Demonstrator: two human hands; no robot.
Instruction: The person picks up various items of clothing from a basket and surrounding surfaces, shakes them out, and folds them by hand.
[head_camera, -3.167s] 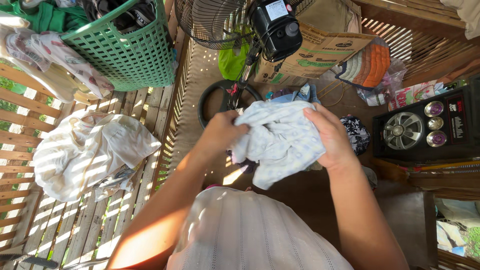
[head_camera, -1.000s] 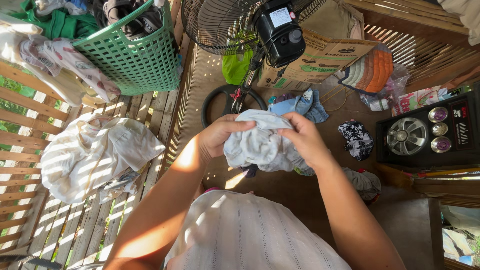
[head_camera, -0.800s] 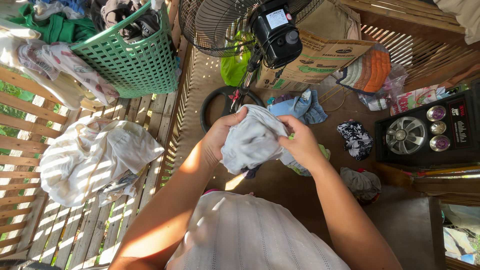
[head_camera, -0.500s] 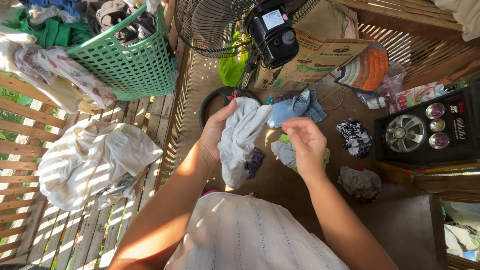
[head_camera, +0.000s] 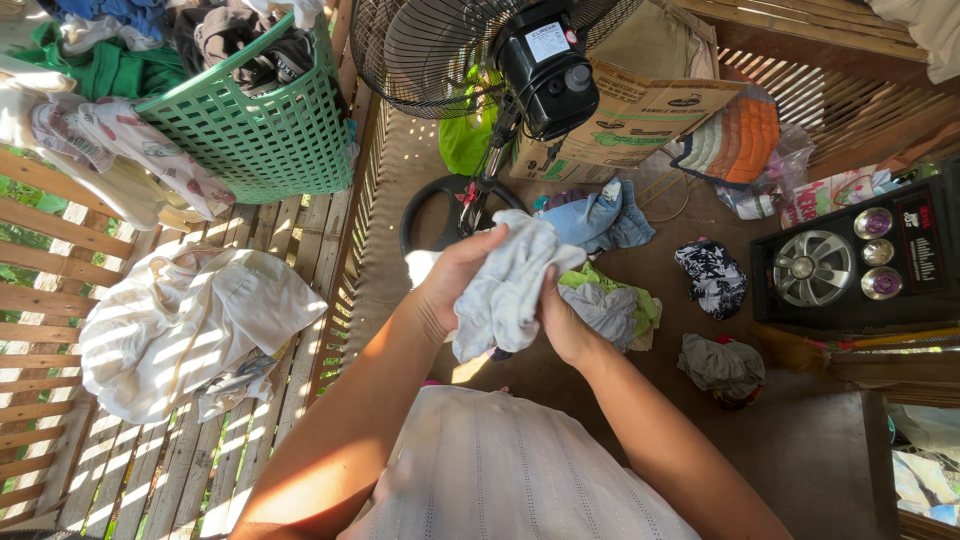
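A pale, light grey-white garment (head_camera: 505, 290) is bunched up between both my hands at the centre of the view. My left hand (head_camera: 452, 275) grips its left side from above, fingers curled over the cloth. My right hand (head_camera: 562, 318) presses against its right side, mostly hidden behind the fabric. The cloth hangs in a narrow bundle above the brown floor. Just beyond it on the floor lie a grey and green heap of clothes (head_camera: 612, 305) and a blue garment (head_camera: 600, 215).
A green laundry basket (head_camera: 262, 130) full of clothes stands top left. A white cloth (head_camera: 185, 325) lies on the slatted wooden bench. A black standing fan (head_camera: 500, 60), cardboard box (head_camera: 640, 115), black speaker (head_camera: 855, 265) and small clothing piles (head_camera: 722, 365) surround the floor.
The garment was spread wide between both hands, then gathered. It is now a narrow bunch with my hands close together on it.
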